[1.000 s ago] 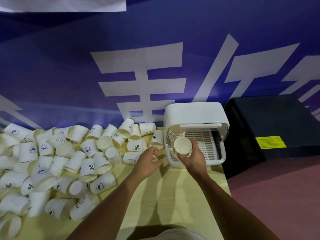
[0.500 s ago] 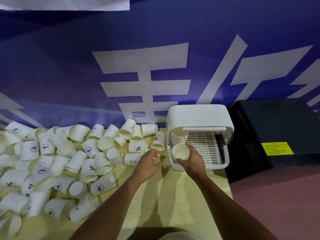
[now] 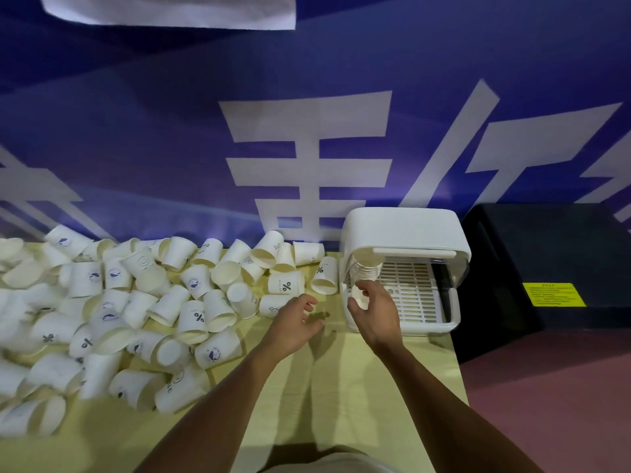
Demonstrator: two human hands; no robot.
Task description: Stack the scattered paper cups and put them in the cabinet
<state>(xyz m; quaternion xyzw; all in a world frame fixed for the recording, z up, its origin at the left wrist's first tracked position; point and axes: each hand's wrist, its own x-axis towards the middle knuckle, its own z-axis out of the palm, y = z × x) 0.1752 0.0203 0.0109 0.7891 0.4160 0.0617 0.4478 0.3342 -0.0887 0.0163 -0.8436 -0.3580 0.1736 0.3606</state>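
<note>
A small white cabinet (image 3: 403, 230) with a slotted tray stands open at the table's right end. A stack of paper cups (image 3: 366, 269) lies on its side in the cabinet's left part. My right hand (image 3: 375, 310) is at the cabinet's front left and grips the near end of that stack, a paper cup (image 3: 361, 297) with its mouth toward me. My left hand (image 3: 297, 319) hovers over the table just left of the cabinet, fingers apart and holding nothing. Many scattered paper cups (image 3: 191, 302) lie in a heap on the left.
The yellow table (image 3: 307, 404) ends just right of the cabinet. A black box (image 3: 532, 261) with a yellow label stands beyond that edge on reddish floor. A blue banner wall rises directly behind the table.
My right hand has carried the cup forward from in front of the cabinet onto the stack inside. The left hand stayed in place near the cups.
</note>
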